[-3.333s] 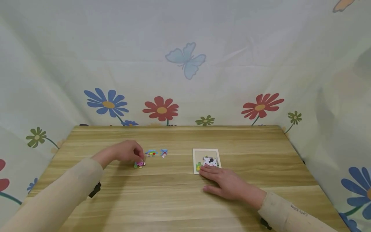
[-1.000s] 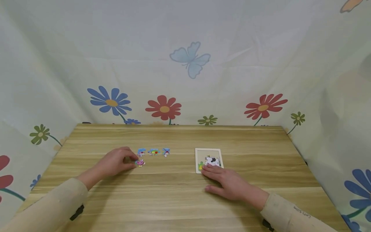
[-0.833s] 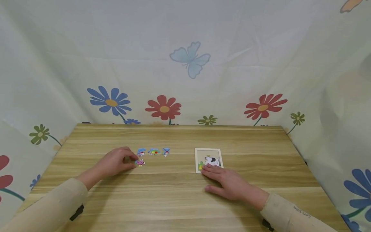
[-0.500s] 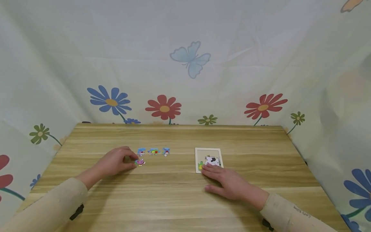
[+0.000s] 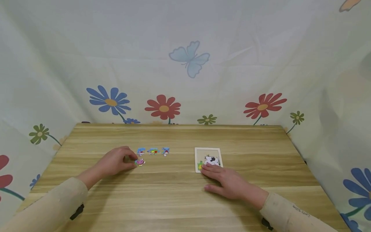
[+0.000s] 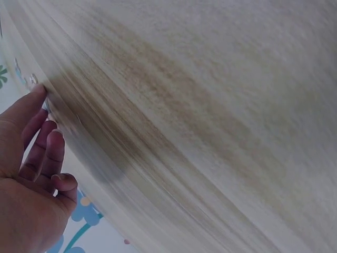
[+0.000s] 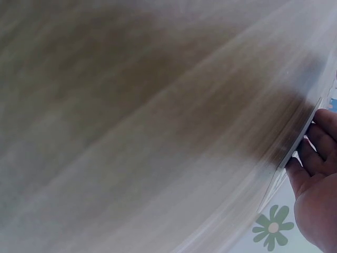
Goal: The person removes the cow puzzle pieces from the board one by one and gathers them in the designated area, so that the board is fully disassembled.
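Observation:
My left hand [image 5: 117, 161] is at the left of the table, thumb and index fingertip at the left end of a pink puzzle piece [image 5: 140, 162], pinching it as it lies on the wood. In the left wrist view the other fingers [image 6: 52, 147] curl loosely. My right hand [image 5: 229, 182] lies with straight fingers over the lower edge of a puzzle board [image 5: 207, 149] with a pale frame. Inside the board sit a black-and-white cow piece [image 5: 213, 160] and a green-and-yellow piece [image 5: 200, 165]; the fingers partly cover the lower part.
Behind the pink piece, three more puzzle pieces lie in a row: a blue one [image 5: 141, 151], a blue-green one with red [image 5: 153, 151] and a blue-red one [image 5: 165, 151]. The wooden table [image 5: 162, 203] ends at a flower-printed cloth [image 5: 130, 74].
My left hand has drawn back left and lower, uncovering the blue piece; the pink piece shows more fully. Over the last second both hands stay still. The right hand stays on the board.

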`<state>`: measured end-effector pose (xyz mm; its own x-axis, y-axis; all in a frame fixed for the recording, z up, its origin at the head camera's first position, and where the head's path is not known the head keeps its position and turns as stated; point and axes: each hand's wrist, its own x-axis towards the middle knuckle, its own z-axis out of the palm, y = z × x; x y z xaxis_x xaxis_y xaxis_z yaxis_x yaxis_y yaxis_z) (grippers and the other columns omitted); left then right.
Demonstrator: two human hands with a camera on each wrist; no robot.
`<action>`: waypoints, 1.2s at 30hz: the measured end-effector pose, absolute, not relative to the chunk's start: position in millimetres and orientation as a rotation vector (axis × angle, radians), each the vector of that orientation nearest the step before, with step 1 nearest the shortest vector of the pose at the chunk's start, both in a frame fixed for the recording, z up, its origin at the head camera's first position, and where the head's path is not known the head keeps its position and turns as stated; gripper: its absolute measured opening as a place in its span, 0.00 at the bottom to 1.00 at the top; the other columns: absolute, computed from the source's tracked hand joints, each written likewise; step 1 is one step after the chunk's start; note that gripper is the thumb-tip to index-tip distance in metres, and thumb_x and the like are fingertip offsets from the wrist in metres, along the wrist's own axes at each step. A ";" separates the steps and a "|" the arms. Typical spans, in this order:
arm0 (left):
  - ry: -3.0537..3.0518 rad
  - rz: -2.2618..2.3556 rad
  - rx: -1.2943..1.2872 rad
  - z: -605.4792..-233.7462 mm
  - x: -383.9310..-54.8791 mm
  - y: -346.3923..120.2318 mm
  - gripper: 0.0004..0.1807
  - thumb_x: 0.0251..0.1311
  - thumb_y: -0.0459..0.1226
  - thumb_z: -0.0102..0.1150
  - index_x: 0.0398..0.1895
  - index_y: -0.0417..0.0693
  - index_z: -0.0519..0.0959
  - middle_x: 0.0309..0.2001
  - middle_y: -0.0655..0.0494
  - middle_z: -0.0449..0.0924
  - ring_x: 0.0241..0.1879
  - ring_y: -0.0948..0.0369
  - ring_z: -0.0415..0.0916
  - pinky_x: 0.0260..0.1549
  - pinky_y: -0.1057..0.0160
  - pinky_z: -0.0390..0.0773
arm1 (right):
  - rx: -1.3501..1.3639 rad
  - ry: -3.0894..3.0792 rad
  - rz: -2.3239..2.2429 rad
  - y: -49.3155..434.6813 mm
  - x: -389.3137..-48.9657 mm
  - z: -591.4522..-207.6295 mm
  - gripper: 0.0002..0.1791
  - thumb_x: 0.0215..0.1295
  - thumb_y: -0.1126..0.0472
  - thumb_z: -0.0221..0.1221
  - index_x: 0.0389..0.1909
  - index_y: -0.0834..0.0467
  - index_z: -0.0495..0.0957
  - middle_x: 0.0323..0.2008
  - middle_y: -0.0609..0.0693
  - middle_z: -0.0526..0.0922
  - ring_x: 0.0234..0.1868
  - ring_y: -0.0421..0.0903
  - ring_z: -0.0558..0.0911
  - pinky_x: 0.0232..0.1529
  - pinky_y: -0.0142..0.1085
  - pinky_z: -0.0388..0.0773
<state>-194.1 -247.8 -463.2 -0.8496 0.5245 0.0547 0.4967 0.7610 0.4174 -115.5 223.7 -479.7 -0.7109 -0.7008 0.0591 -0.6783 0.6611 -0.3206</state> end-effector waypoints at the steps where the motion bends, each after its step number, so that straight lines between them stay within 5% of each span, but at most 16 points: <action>1: 2.887 0.660 0.840 -463.6 -194.4 -247.9 0.12 0.59 0.41 0.80 0.44 0.50 0.90 0.39 0.63 0.84 0.40 0.61 0.82 0.48 0.49 0.83 | -1.158 2.795 -0.498 223.5 -115.7 -479.5 0.35 0.81 0.39 0.56 0.78 0.55 0.71 0.78 0.50 0.70 0.79 0.53 0.69 0.73 0.55 0.69; 19: 2.880 0.665 0.904 -439.0 -206.4 -203.1 0.15 0.58 0.43 0.81 0.46 0.50 0.90 0.41 0.58 0.85 0.32 0.62 0.76 0.36 0.58 0.78 | -1.171 2.822 -0.467 224.7 -116.4 -482.1 0.35 0.80 0.38 0.56 0.78 0.54 0.72 0.78 0.49 0.71 0.78 0.51 0.69 0.71 0.54 0.71; 36: 2.723 0.690 1.034 -425.7 -227.4 -100.6 0.19 0.61 0.44 0.79 0.52 0.48 0.89 0.49 0.52 0.88 0.48 0.50 0.83 0.54 0.50 0.81 | -1.178 2.852 -0.472 224.6 -115.0 -485.2 0.34 0.79 0.39 0.58 0.77 0.52 0.73 0.78 0.48 0.71 0.78 0.49 0.70 0.72 0.52 0.72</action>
<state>-227.4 -100.6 -425.7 -0.7517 0.6591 0.0240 0.5910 0.6569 0.4682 -115.0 224.6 -485.2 -0.7152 -0.6923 0.0958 -0.6863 0.6696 -0.2839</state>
